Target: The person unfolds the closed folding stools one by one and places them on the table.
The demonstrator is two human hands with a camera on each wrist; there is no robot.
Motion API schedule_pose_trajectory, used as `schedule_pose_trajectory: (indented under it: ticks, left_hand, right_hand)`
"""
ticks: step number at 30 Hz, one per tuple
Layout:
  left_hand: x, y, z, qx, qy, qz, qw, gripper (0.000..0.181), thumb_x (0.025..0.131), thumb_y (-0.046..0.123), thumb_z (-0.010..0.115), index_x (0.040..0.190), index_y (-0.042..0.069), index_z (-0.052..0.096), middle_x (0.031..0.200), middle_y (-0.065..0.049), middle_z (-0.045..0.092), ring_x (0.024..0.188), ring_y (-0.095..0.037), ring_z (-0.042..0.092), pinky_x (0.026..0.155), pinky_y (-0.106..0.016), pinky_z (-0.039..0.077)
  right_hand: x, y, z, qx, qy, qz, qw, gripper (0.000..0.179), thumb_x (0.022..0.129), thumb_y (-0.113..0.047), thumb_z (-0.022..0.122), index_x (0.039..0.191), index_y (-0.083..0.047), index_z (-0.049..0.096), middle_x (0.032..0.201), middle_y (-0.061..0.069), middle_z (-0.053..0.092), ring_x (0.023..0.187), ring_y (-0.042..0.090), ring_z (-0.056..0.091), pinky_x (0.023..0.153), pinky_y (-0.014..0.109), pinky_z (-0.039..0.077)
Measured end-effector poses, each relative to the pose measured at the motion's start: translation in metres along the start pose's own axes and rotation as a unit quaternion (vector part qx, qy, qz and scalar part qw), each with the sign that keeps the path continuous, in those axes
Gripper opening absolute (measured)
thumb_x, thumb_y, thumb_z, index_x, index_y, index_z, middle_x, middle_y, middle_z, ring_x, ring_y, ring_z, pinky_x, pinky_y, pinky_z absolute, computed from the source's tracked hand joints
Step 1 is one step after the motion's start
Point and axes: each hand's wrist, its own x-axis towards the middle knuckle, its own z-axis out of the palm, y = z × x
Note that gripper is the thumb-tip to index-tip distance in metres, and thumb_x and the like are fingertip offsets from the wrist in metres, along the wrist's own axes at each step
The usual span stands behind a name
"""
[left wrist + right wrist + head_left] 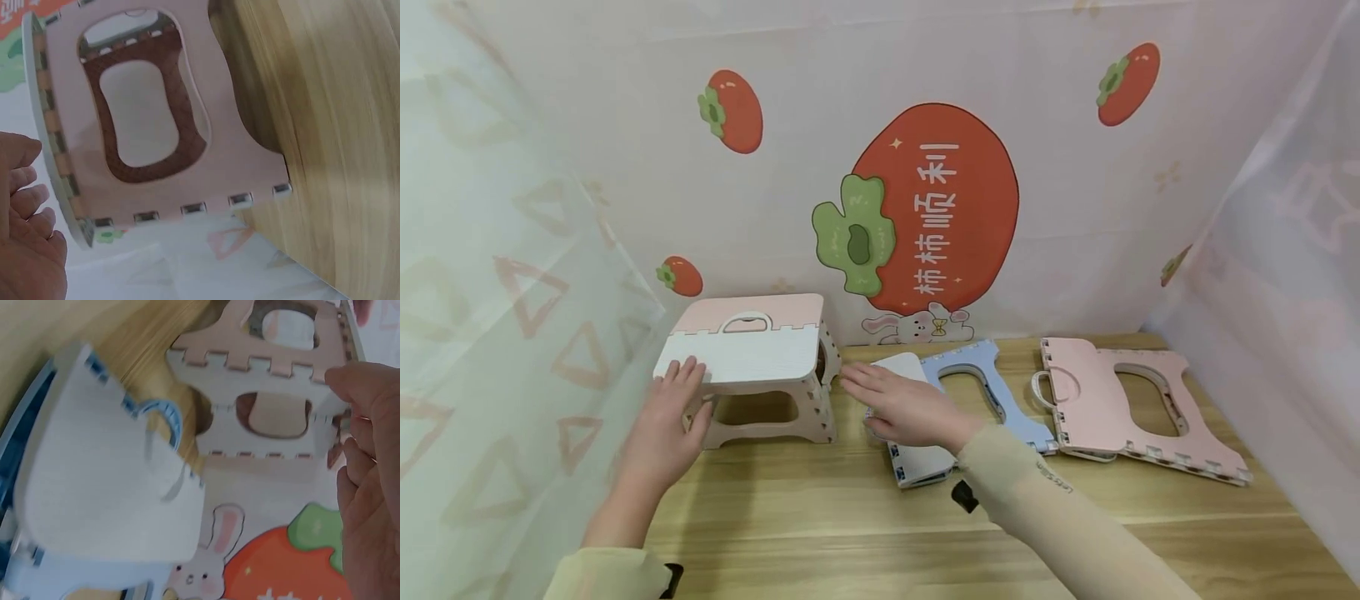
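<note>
A pink-and-white folding step stool [767,354] stands unfolded on its legs at the left, its carry handle [747,317] across the top. My left hand [664,429] is at the front left corner of its top, fingers extended; in the left wrist view the fingers [31,203] lie beside the top's edge, and contact is unclear. My right hand [913,410], fingers straight, hovers right of the stool, over a folded blue-and-white step stool [1018,412]. The right wrist view shows this hand [369,437] near the standing stool's side, with nothing held.
A folded pink step stool [1090,400] lies flat at the right, beside the blue-and-white one. Wood-grain table [820,533] runs in front of them. Fabric walls printed with persimmons [955,208] close in the back and both sides.
</note>
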Motion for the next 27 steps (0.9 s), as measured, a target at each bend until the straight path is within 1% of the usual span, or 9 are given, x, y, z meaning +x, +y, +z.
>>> schedule_pose_trajectory:
  ticks: [4, 7, 10, 12, 14, 16, 20, 23, 27]
  left_hand:
    - [-0.005, 0.022, 0.005, -0.011, 0.056, 0.033, 0.9978, 0.057, 0.087, -0.004, 0.072, 0.141, -0.008, 0.055, 0.145, -0.028, 0.054, 0.138, -0.048, 0.046, 0.122, -0.026, 0.028]
    - [-0.009, 0.040, 0.007, -0.015, 0.070, 0.048, 0.9963, 0.058, 0.085, -0.004, 0.074, 0.140, -0.006, 0.057, 0.144, -0.024, 0.057, 0.135, -0.045, 0.051, 0.106, -0.007, 0.036]
    - [-0.012, 0.055, 0.011, -0.020, 0.074, 0.063, 0.9950, 0.059, 0.084, -0.004, 0.075, 0.140, -0.005, 0.058, 0.143, -0.022, 0.058, 0.117, -0.037, 0.066, 0.075, -0.010, 0.051]
    - [-0.014, 0.065, 0.013, -0.027, 0.067, 0.069, 0.9950, 0.059, 0.084, -0.004, 0.075, 0.141, -0.004, 0.057, 0.144, -0.021, 0.058, 0.089, -0.027, 0.073, 0.053, -0.015, 0.045]
    - [-0.016, 0.072, 0.018, -0.040, 0.060, 0.076, 0.9945, 0.059, 0.085, -0.003, 0.075, 0.141, -0.004, 0.057, 0.144, -0.021, 0.057, 0.075, -0.021, 0.071, 0.055, -0.015, 0.049]
    - [-0.017, 0.079, 0.022, -0.058, 0.051, 0.078, 0.9939, 0.059, 0.086, -0.003, 0.075, 0.142, -0.003, 0.057, 0.144, -0.022, 0.057, 0.052, -0.004, 0.055, 0.053, -0.011, 0.045]
    - [-0.020, 0.089, 0.032, -0.094, 0.045, 0.081, 0.9913, 0.057, 0.086, -0.003, 0.075, 0.141, -0.003, 0.058, 0.141, -0.022, 0.060, 0.054, -0.002, 0.057, 0.054, -0.011, 0.042]
    - [-0.022, 0.095, 0.042, -0.113, 0.036, 0.073, 0.9902, 0.054, 0.088, -0.001, 0.075, 0.139, -0.003, 0.060, 0.139, -0.020, 0.062, 0.082, -0.020, 0.074, 0.059, -0.015, 0.050]
    - [-0.025, 0.103, 0.055, -0.134, 0.005, 0.048, 0.9898, 0.050, 0.091, 0.004, 0.074, 0.139, 0.000, 0.061, 0.139, -0.015, 0.063, 0.100, -0.026, 0.074, 0.076, -0.027, 0.061]
  right_hand:
    - [-0.018, 0.014, 0.001, 0.026, -0.021, 0.036, 0.9988, 0.066, 0.103, -0.025, 0.063, 0.160, -0.008, 0.034, 0.167, 0.008, 0.029, 0.154, 0.027, 0.026, 0.124, 0.043, 0.028]
    - [-0.030, 0.023, 0.002, 0.038, -0.042, 0.063, 0.9964, 0.070, 0.102, -0.031, 0.064, 0.161, -0.010, 0.032, 0.168, 0.006, 0.027, 0.155, 0.029, 0.025, 0.124, 0.046, 0.029]
    - [-0.041, 0.029, 0.003, 0.054, -0.055, 0.087, 0.9933, 0.071, 0.102, -0.035, 0.065, 0.161, -0.012, 0.032, 0.168, 0.005, 0.029, 0.154, 0.029, 0.026, 0.122, 0.049, 0.032]
    - [-0.049, 0.032, 0.003, 0.060, -0.058, 0.098, 0.9917, 0.072, 0.101, -0.036, 0.065, 0.160, -0.011, 0.034, 0.167, 0.006, 0.030, 0.154, 0.029, 0.027, 0.121, 0.049, 0.034]
    - [-0.056, 0.036, 0.004, 0.056, -0.057, 0.103, 0.9915, 0.072, 0.101, -0.038, 0.066, 0.159, -0.010, 0.036, 0.166, 0.007, 0.033, 0.153, 0.029, 0.029, 0.119, 0.050, 0.036]
    - [-0.062, 0.039, 0.005, 0.050, -0.057, 0.111, 0.9910, 0.072, 0.100, -0.039, 0.067, 0.159, -0.010, 0.038, 0.165, 0.007, 0.035, 0.153, 0.029, 0.030, 0.118, 0.051, 0.037]
    - [-0.073, 0.046, 0.005, 0.051, -0.059, 0.125, 0.9891, 0.072, 0.099, -0.037, 0.069, 0.158, -0.009, 0.040, 0.164, 0.009, 0.037, 0.151, 0.032, 0.033, 0.116, 0.053, 0.039]
    - [-0.080, 0.050, 0.005, 0.054, -0.060, 0.134, 0.9877, 0.071, 0.098, -0.036, 0.070, 0.157, -0.008, 0.041, 0.162, 0.011, 0.039, 0.149, 0.035, 0.036, 0.114, 0.055, 0.041]
    - [-0.089, 0.054, 0.008, 0.060, -0.062, 0.149, 0.9851, 0.071, 0.097, -0.036, 0.071, 0.156, -0.008, 0.043, 0.161, 0.013, 0.040, 0.146, 0.036, 0.041, 0.110, 0.056, 0.045]
